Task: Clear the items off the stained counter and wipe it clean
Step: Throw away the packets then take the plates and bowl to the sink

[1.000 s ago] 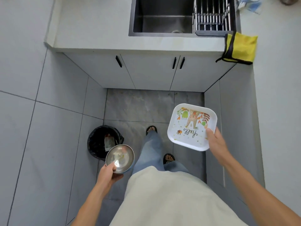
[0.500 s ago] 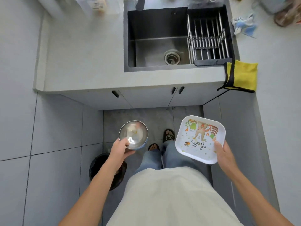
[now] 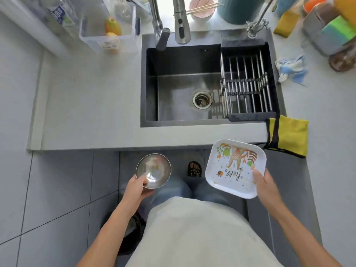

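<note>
My left hand (image 3: pixel 137 187) grips the near rim of a small steel bowl (image 3: pixel 154 169), held level in front of the white counter (image 3: pixel 92 105). My right hand (image 3: pixel 264 186) pinches the near right corner of a square white plate (image 3: pixel 234 166) printed with an animal, leaves and "hello". Both dishes hang just short of the counter's front edge, below the dark sink (image 3: pixel 185 93). A yellow cloth (image 3: pixel 289 134) with black trim hangs over the counter edge right of the sink.
A drying rack (image 3: pixel 248 81) spans the sink's right side, two taps (image 3: pixel 179 22) stand behind it. A clear tub (image 3: pixel 109 29) sits back left, a crumpled blue-white rag (image 3: pixel 291 69) and jars back right. A black bin (image 3: pixel 133 234) stands on the floor by my left arm.
I have stepped closer to the counter and looked up. The bowl has come away from over the bin to the counter's front edge, and the plate has come forward with it.
</note>
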`<act>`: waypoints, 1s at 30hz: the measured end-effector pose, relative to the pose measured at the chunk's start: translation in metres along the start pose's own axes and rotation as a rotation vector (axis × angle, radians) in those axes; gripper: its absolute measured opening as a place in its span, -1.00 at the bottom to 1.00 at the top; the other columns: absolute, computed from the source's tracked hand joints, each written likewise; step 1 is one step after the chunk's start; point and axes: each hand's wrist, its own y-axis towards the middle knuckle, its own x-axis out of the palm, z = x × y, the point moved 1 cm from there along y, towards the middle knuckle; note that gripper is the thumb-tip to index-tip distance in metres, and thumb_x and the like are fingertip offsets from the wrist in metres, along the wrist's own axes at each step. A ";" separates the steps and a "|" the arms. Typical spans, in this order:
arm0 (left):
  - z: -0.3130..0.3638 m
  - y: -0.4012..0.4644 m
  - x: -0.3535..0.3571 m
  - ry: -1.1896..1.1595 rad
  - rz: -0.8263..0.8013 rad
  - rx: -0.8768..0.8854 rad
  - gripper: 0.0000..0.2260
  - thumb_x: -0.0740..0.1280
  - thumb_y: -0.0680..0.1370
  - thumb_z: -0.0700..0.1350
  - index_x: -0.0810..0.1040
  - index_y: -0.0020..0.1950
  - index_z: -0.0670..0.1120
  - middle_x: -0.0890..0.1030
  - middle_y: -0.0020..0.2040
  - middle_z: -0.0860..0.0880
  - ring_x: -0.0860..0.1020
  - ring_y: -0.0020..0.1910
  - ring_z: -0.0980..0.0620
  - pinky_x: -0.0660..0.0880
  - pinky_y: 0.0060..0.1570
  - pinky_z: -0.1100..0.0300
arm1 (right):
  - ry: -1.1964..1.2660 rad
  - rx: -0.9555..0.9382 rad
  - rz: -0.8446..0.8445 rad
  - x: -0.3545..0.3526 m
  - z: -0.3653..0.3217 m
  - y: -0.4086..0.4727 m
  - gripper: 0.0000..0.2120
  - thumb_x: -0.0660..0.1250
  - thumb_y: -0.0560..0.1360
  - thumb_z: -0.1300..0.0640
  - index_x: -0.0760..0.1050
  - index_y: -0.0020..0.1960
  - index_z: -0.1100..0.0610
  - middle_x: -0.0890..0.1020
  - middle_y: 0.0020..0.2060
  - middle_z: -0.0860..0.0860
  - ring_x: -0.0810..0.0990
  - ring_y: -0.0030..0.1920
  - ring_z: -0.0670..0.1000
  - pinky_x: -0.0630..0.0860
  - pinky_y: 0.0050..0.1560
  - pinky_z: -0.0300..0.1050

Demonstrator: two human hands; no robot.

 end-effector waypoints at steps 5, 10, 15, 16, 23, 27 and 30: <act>0.007 -0.004 -0.021 -0.021 0.058 -0.062 -0.78 0.23 0.60 -0.31 0.58 0.18 -0.19 0.64 -0.01 -0.16 0.64 0.00 -0.15 0.67 -0.06 -0.01 | 0.014 -0.068 -0.070 0.033 -0.065 0.043 -0.72 0.14 0.71 0.01 0.49 0.28 -0.29 0.72 0.08 -0.26 0.70 0.06 -0.22 0.57 0.01 -0.17; 0.034 0.009 -0.039 -0.033 0.077 -0.072 -0.80 0.25 0.57 -0.30 0.62 0.10 -0.17 0.67 -0.17 -0.06 0.65 -0.14 -0.05 0.68 -0.12 0.04 | 0.014 -0.080 -0.086 0.064 -0.107 0.076 -0.69 0.13 0.70 -0.02 0.49 0.38 -0.17 0.71 0.14 -0.21 0.69 0.14 -0.16 0.59 0.15 -0.06; 0.097 0.032 -0.024 -0.049 0.015 0.004 -0.75 0.27 0.54 -0.27 0.64 0.16 -0.14 0.69 -0.02 -0.10 0.68 -0.02 -0.08 0.70 -0.10 0.05 | 0.003 -0.077 -0.059 0.080 -0.138 0.095 -0.69 0.12 0.72 0.01 0.48 0.40 -0.09 0.70 0.20 -0.11 0.67 0.20 -0.07 0.59 0.21 0.00; 0.113 0.038 -0.017 -0.053 -0.001 0.017 -0.74 0.27 0.53 -0.27 0.63 0.18 -0.15 0.68 0.01 -0.12 0.68 0.01 -0.10 0.70 -0.09 0.04 | 0.010 -0.068 -0.043 0.082 -0.143 0.099 -0.71 0.13 0.72 0.02 0.47 0.40 -0.10 0.69 0.20 -0.12 0.67 0.19 -0.08 0.59 0.20 -0.01; 0.220 0.082 0.059 -0.028 -0.141 0.071 -0.82 0.26 0.55 -0.28 0.57 0.09 -0.13 0.63 0.00 -0.10 0.65 -0.05 -0.06 0.68 -0.13 0.07 | 0.024 -0.031 0.026 0.103 -0.185 0.136 -0.78 0.14 0.72 -0.02 0.46 0.32 -0.14 0.67 0.12 -0.21 0.65 0.11 -0.18 0.55 -0.04 -0.21; 0.259 0.113 0.105 -0.059 -0.194 0.031 -0.78 0.27 0.56 -0.27 0.50 0.21 -0.19 0.59 0.10 -0.16 0.65 0.09 -0.14 0.72 -0.08 0.00 | -0.032 -0.019 0.055 0.124 -0.205 0.169 -0.80 0.13 0.70 -0.02 0.45 0.27 -0.14 0.65 0.06 -0.22 0.63 0.07 -0.16 0.55 -0.07 -0.15; 0.273 0.140 0.134 -0.042 -0.167 0.003 -0.75 0.26 0.57 -0.28 0.49 0.24 -0.17 0.59 0.22 -0.17 0.63 0.24 -0.20 0.71 -0.03 -0.04 | -0.085 0.021 0.078 0.143 -0.212 0.197 -0.73 0.10 0.70 0.01 0.45 0.33 -0.04 0.65 0.10 -0.06 0.64 0.07 0.00 0.58 -0.01 -0.03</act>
